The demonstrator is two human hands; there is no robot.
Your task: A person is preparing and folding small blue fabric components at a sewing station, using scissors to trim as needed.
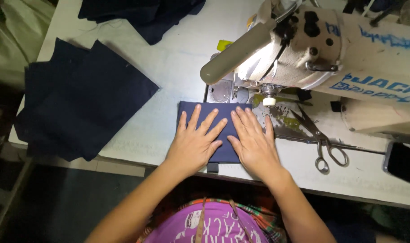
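Observation:
A small navy fabric piece [225, 135] lies flat on the white sewing table [169, 67], just in front of the machine's presser foot [268, 96]. My left hand [196, 141] rests palm down on its left half, fingers spread. My right hand [254, 139] presses flat on its right half, fingers pointing toward the needle area. Neither hand grips anything. The cream sewing machine [322, 49] stands at the upper right, its lamp lit.
A stack of dark navy fabric squares [83, 99] overhangs the table's left edge. More dark cloth [142, 13] is heaped at the back. Scissors [322, 139] lie right of my hands. A dark phone [403, 162] sits at the far right.

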